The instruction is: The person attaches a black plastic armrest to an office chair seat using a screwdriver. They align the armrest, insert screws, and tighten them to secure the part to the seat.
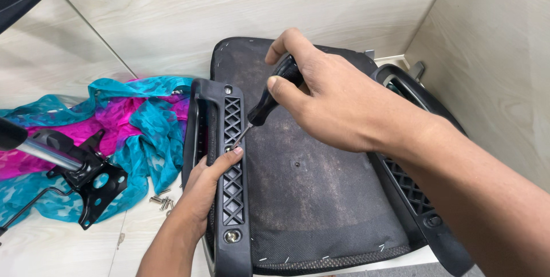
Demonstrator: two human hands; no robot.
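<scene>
My right hand [338, 105] is closed around the black handle of a screwdriver [264, 108], whose thin shaft slants down toward seven o'clock until its tip meets a screw spot on the black plastic armrest bracket [232, 168], about midway along the latticed strip. My left hand [201, 188] comes up from six o'clock and clasps that same bracket, fingers wrapped round its outer edge and the thumb lying across the lattice, just beside the tip. The bracket runs along the nine o'clock edge of an upturned chair seat [309, 191], whose dusty black fabric underside fills the middle of my view; a second armrest bracket [415, 197] sits along its three o'clock edge, partly under my right forearm. At eight o'clock from the seat, a few loose screws [162, 201] lie on the pale floor [57, 248]. Farther toward nine o'clock lies a crumpled teal and pink cloth [132, 122], with a black chair mechanism [86, 182] and its metal cylinder resting on it.
</scene>
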